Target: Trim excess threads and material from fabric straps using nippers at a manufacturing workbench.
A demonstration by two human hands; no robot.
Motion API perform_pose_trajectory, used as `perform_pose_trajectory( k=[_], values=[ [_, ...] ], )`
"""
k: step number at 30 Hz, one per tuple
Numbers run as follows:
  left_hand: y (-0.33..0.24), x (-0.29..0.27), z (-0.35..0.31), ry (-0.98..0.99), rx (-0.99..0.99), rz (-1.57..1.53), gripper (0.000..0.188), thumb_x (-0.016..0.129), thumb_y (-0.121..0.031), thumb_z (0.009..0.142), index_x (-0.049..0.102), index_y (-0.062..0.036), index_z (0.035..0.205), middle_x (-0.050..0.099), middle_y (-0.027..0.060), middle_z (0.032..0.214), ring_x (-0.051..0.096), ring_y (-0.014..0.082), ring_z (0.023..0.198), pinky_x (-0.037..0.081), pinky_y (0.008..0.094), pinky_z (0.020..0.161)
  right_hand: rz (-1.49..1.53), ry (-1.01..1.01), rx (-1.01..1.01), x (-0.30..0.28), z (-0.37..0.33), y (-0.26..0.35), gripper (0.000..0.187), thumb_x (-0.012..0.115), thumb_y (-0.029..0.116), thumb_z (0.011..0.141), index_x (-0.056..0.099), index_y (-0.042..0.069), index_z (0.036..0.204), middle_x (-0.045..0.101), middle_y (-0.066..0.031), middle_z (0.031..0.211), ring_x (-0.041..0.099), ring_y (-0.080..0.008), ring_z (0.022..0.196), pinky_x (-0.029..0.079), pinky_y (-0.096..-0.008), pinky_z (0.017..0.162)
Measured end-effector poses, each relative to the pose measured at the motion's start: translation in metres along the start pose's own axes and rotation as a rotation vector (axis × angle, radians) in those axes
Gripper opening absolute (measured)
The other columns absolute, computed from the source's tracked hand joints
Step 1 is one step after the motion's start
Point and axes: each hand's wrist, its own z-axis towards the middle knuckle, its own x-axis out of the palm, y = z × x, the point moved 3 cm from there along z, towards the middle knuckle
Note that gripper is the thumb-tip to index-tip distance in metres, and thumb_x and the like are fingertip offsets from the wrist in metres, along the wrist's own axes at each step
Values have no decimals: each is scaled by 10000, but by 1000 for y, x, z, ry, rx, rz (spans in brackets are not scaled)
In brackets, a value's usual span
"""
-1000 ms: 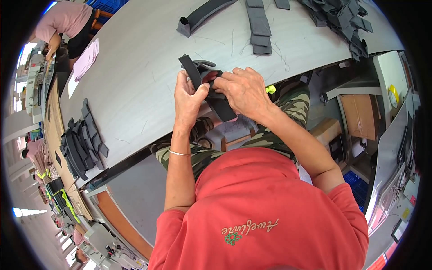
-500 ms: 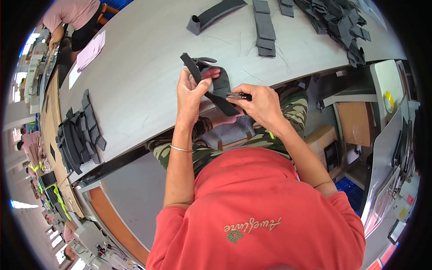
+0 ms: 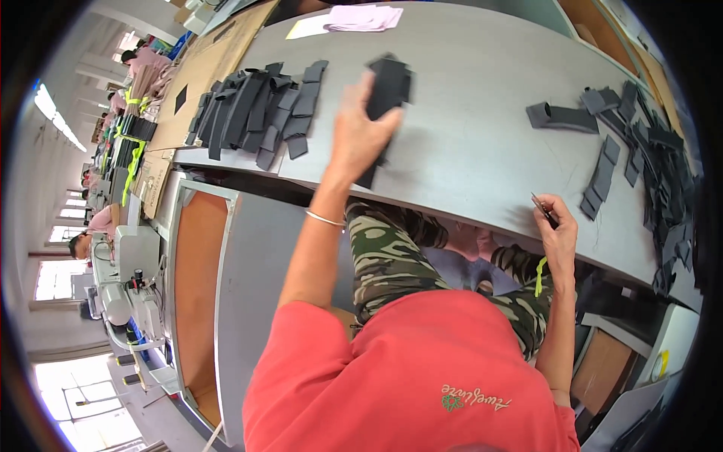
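My left hand [image 3: 361,132] grips a black fabric piece [image 3: 388,87] and holds it out over the grey table [image 3: 467,143], toward a pile of black fabric pieces [image 3: 256,109] at the left. My right hand [image 3: 557,226] rests at the table's near edge, closed on small metal snips [image 3: 544,211]. A thin bracelet [image 3: 324,218] sits on my left wrist.
A folded black piece [image 3: 561,117] and several loose black strips [image 3: 648,151] lie at the right of the table. Pink cloth [image 3: 361,16] lies at the far edge. A sewing machine [image 3: 128,290] stands at the lower left. Other people work along the left.
Both hands were together on the black piece near my lap. Now the left hand has carried it out to the left over the table, and the right hand has dropped to the table's edge.
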Motion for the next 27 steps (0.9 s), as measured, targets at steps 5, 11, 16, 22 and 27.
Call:
perform_pose_trajectory(
  k=[5, 11, 16, 22, 27],
  values=[
    [38, -88, 49, -411, 144, 577, 717, 738, -191, 740, 417, 32, 1342, 471, 187, 1133, 498, 351, 1051, 460, 398, 867, -293, -109, -157, 3, 8, -23, 117, 586, -8, 821, 609, 19, 932, 567, -46, 750, 546, -146, 689, 430, -292, 637],
    [211, -101, 45, 247, -513, 934, 970, 556, -650, 804, 197, -68, 1491, 86, 77, 1580, 57, 399, 1434, 89, 725, 1035, -575, -238, -347, 16, 2, -16, 275, 579, -33, 730, 619, 122, 954, 557, -77, 820, 599, -292, 710, 461, -370, 611],
    [196, -90, 45, -2, -376, 1125, 790, 687, -488, 781, 374, -57, 1365, 300, 131, 1437, 311, 412, 1265, 315, 743, 878, -377, -161, -251, 3, 4, -32, 279, 558, -61, 698, 660, 102, 900, 582, -97, 876, 613, -303, 736, 478, -359, 651],
    [123, -1, -10, 130, 8, 716, 563, 646, -238, 845, 459, -157, 1370, 234, 125, 1537, 228, 434, 1379, 162, 751, 979, -605, -642, -198, -55, 15, -33, 373, 658, 34, 732, 627, 130, 1091, 522, -140, 1228, 637, -341, 871, 501, -401, 749],
    [29, 116, -53, 431, 223, 410, 388, 569, -128, 873, 563, -120, 1260, 400, 136, 1446, 290, 444, 1347, 183, 636, 1057, -687, -467, 152, -60, 19, -55, 522, 710, 175, 720, 567, 222, 1220, 475, -149, 1320, 623, -366, 940, 507, -415, 803]
  ],
)
